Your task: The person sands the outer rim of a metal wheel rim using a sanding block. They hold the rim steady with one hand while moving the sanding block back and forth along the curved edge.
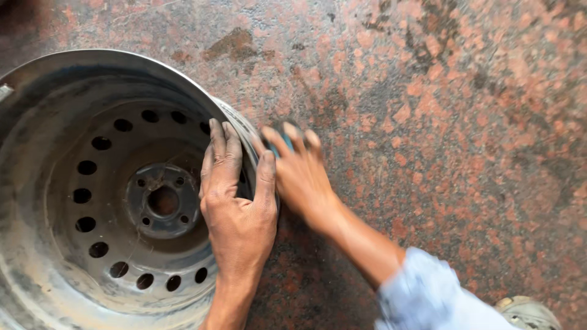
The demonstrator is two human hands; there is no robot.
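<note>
- Pale blue sleeve (pixel 428 293), soft and blurred, covers the right forearm at the bottom edge, with the toe of a worn grey shoe (pixel 529 313) just beside it.
- Right hand (pixel 299 168) sits against the outer edge of the wheel rim, fingers curled round a small teal-and-dark object (pixel 282 137); the blur hides what the object is and how firmly it is held.
- Left hand (pixel 238 201), grimy, lies palm down over the rim's lip: its fingers (pixel 223 146) stretch flat into the dish, its thumb hooks the outside, so it grips the edge without fully closing.
- Steel wheel rim (pixel 92 189) lies flat at the left of the view, a round, dull grey dish, dusty and scuffed, running out of frame at left and bottom.
- A ring of oval vent holes (pixel 101 143) circles its dark hub (pixel 162 200), which has a central bore and smaller bolt holes.
- Mottled floor (pixel 440 122) of red-brown speckled stone, patched with dark grime, fills everything else.
</note>
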